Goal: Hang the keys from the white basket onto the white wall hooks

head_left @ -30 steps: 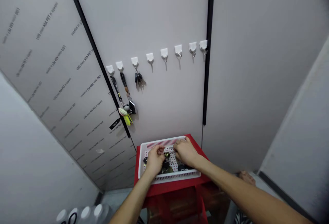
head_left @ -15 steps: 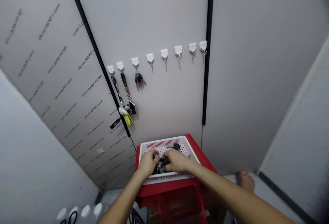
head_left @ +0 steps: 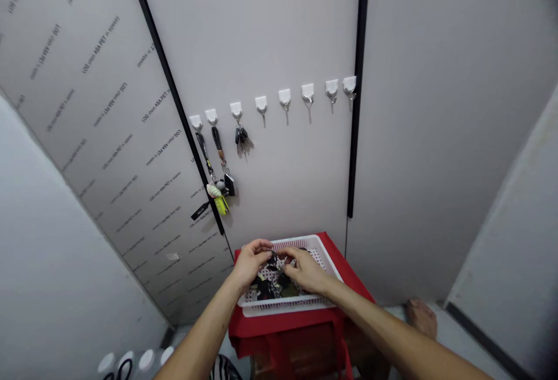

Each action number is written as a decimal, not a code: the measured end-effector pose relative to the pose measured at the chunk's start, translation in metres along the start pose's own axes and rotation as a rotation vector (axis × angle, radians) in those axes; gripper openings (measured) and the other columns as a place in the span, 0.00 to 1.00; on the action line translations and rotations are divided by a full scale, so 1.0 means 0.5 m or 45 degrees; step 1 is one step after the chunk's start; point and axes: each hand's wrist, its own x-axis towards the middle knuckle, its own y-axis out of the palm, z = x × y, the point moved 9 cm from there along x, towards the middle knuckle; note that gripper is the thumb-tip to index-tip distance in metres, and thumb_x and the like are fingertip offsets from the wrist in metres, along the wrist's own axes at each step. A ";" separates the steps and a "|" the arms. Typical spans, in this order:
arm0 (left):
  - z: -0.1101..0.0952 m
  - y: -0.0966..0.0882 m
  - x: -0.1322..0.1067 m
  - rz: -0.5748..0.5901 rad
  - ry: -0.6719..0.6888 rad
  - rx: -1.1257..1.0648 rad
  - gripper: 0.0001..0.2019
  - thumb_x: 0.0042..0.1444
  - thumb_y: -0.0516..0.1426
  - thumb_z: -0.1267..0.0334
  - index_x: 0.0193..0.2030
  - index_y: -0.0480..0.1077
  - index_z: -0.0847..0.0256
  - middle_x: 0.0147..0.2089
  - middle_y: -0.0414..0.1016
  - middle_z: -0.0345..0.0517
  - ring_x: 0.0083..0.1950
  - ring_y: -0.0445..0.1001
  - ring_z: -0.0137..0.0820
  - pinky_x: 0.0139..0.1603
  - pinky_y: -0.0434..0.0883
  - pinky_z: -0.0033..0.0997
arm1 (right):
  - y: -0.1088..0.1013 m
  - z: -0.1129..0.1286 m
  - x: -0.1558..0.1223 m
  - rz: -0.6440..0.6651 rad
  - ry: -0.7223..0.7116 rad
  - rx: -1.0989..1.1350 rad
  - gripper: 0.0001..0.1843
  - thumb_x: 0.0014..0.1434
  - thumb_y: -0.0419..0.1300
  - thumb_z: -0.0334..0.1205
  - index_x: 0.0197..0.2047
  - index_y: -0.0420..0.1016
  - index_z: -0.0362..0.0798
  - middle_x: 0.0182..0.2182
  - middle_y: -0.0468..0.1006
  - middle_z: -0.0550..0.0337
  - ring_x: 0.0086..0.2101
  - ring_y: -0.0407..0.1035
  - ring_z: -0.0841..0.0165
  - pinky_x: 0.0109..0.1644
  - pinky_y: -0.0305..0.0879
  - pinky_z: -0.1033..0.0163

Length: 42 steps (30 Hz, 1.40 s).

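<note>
My left hand (head_left: 248, 264) pinches a bunch of keys (head_left: 272, 260) with dark heads, just above the white basket (head_left: 288, 311). From the other side, my right hand (head_left: 307, 272) has its thumb and forefinger closed at the same keys; its grip is partly hidden. Below both hands, a jumble of dark and metallic key rings and keys (head_left: 265, 287) lies on the basket's perforated floor. Another dark item at the basket's back is mostly covered by my right hand.
The basket stands on a red cloth bag (head_left: 300, 319). On the wall is a row of white hooks (head_left: 284, 96); the three leftmost carry keys on straps (head_left: 218, 144) and a bunch of black-headed keys (head_left: 242, 137). White-capped bottles (head_left: 147, 359) stand lower left; a bare foot (head_left: 421, 317) is lower right.
Both hands have risen slightly from the pile, bringing up the keys between the fingers. More of the jumble in the basket shows now. The view has shifted slightly.
</note>
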 end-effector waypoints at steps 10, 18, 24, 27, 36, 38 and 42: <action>-0.055 0.001 0.002 -0.065 0.143 0.065 0.08 0.34 0.53 0.71 0.26 0.62 0.65 0.23 0.63 0.37 0.25 0.61 0.19 0.28 0.59 0.20 | -0.002 0.011 0.017 0.002 0.042 0.254 0.08 0.45 0.48 0.35 0.23 0.67 0.43 0.20 0.67 0.63 0.24 0.60 0.75 0.28 0.56 0.70; -0.135 -0.033 0.010 -0.216 0.413 0.476 0.06 0.37 0.50 0.73 0.27 0.63 0.65 0.26 0.65 0.39 0.28 0.62 0.23 0.32 0.61 0.23 | -0.122 0.059 0.068 -0.199 0.030 0.190 0.12 0.45 0.48 0.41 0.24 0.68 0.43 0.19 0.66 0.62 0.23 0.60 0.75 0.28 0.56 0.70; -0.267 0.011 0.002 -0.324 0.695 0.743 0.06 0.40 0.48 0.71 0.27 0.63 0.64 0.28 0.66 0.41 0.29 0.63 0.24 0.32 0.61 0.23 | -0.201 0.156 0.150 -0.263 -0.021 0.363 0.09 0.43 0.50 0.39 0.21 0.64 0.42 0.12 0.62 0.66 0.16 0.56 0.78 0.21 0.56 0.71; -0.348 0.026 0.005 -0.399 0.821 0.787 0.10 0.40 0.48 0.72 0.32 0.62 0.63 0.33 0.66 0.42 0.32 0.64 0.24 0.34 0.62 0.24 | -0.263 0.205 0.198 -0.385 -0.064 0.405 0.07 0.41 0.51 0.38 0.21 0.64 0.42 0.12 0.62 0.67 0.15 0.56 0.78 0.20 0.56 0.72; -0.536 0.046 0.054 -0.567 0.900 0.957 0.16 0.40 0.50 0.72 0.40 0.60 0.64 0.39 0.66 0.46 0.36 0.64 0.27 0.39 0.60 0.27 | -0.416 0.284 0.314 -0.790 -0.081 0.358 0.07 0.43 0.49 0.37 0.24 0.65 0.42 0.15 0.65 0.64 0.17 0.59 0.78 0.22 0.60 0.70; -0.549 0.050 0.067 -0.572 0.871 0.991 0.15 0.40 0.50 0.72 0.39 0.62 0.64 0.39 0.66 0.47 0.38 0.64 0.29 0.40 0.59 0.29 | -0.426 0.282 0.329 -0.857 -0.048 0.237 0.08 0.43 0.49 0.37 0.24 0.66 0.42 0.16 0.66 0.62 0.18 0.61 0.77 0.24 0.60 0.70; -0.545 0.053 0.082 -0.575 0.819 1.041 0.15 0.39 0.50 0.71 0.38 0.62 0.64 0.39 0.66 0.48 0.40 0.63 0.30 0.40 0.59 0.30 | -0.435 0.271 0.342 -0.971 -0.001 0.004 0.09 0.42 0.49 0.35 0.25 0.68 0.41 0.16 0.69 0.59 0.21 0.63 0.74 0.28 0.60 0.68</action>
